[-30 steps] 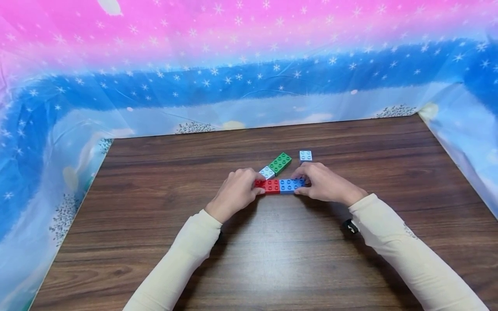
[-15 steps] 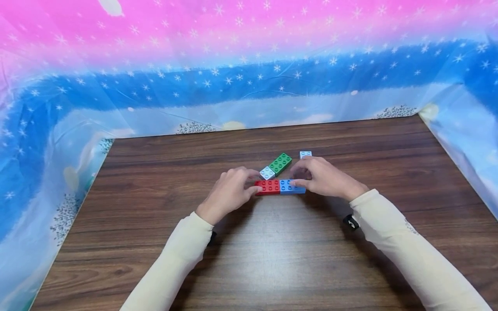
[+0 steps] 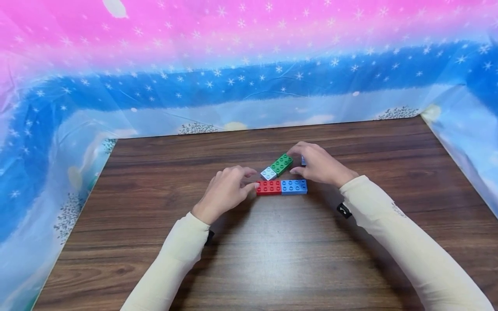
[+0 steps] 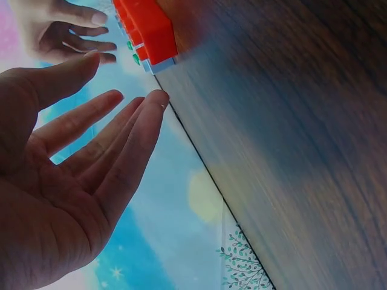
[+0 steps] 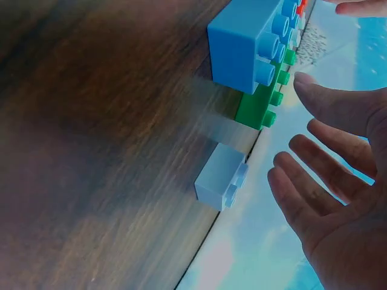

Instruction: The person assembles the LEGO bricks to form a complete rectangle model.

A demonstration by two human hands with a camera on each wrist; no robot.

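A red toy brick point(image 3: 268, 188) and a blue toy brick point(image 3: 294, 187) lie end to end on the table. Behind them a green brick point(image 3: 282, 164) sits slanted, with a small white brick point(image 3: 268, 173) at its near end. My left hand point(image 3: 225, 190), fingers spread and holding nothing, hovers by the red brick's left end. Over at the right, my right hand point(image 3: 320, 164) is beside the green brick with its fingers apart. It mostly hides a small pale brick point(image 3: 303, 160) in the head view; in the right wrist view that pale brick point(image 5: 221, 178) stands apart from the fingers.
The brown wooden table point(image 3: 175, 172) carries all the bricks. A pink and blue snowflake-patterned cloth point(image 3: 233, 82) rises along its back and sides. Dark wrist devices point(image 3: 344, 210) show under the cream sleeves point(image 3: 393, 224).
Both hands have let go of the red and blue bricks. My right hand has moved away from me toward the small pale brick; my left has drawn slightly left. The bricks stay in place.
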